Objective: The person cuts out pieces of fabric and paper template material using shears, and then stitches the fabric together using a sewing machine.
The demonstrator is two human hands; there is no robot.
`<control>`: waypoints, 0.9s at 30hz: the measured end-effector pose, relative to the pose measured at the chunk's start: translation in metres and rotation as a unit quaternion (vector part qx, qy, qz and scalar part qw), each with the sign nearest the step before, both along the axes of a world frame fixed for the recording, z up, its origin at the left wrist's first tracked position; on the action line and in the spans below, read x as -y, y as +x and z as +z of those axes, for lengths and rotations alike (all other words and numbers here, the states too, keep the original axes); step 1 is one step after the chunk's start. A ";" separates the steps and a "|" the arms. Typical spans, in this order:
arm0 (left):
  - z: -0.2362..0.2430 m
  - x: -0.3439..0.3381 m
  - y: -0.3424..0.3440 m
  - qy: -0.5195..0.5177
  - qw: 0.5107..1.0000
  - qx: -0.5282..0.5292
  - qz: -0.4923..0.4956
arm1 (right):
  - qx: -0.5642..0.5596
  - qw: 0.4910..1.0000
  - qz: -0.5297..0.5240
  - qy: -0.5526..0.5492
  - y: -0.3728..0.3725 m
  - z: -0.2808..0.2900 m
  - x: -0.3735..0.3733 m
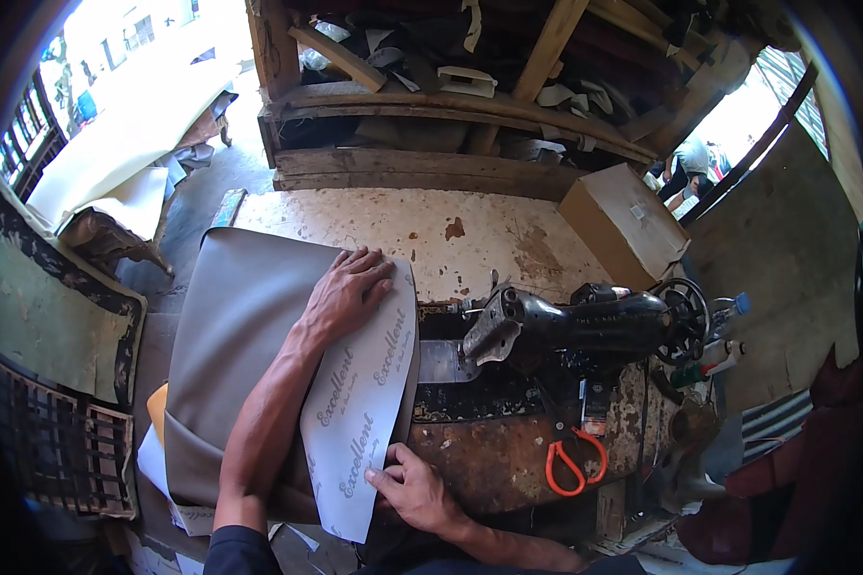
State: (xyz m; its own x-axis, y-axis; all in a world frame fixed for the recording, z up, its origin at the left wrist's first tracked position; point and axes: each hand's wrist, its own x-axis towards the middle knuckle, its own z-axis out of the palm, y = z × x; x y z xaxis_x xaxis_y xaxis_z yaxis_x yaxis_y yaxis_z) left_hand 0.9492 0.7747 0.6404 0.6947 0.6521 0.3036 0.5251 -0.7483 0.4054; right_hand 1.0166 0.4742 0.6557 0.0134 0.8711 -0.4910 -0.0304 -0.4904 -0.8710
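Lying under outstretched left hand: grey sheet, white printed section, its lower right edge pinched in right hand.

Orange-handled scissors are laid on the right part of the worn counter. A cardboard box is placed at the far right corner. A wooden shelf unit is set along the back, stuffed with scraps; a white plastic piece is included. Pale sheets are spread at upper left. Dark red fabric is bunched at lower right. A bending person is glimpsed beyond the box.
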 end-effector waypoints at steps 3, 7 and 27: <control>0.001 0.000 -0.003 -0.002 1.000 0.001 -0.006 | -0.011 1.000 -0.006 0.000 -0.003 0.000 0.001; -0.003 -0.003 0.000 0.004 1.000 0.017 -0.012 | 0.002 1.000 -0.009 0.003 -0.001 0.000 0.001; 0.022 0.016 0.007 -0.036 0.999 -0.025 0.007 | -0.117 0.981 -0.153 -0.004 0.025 -0.078 0.003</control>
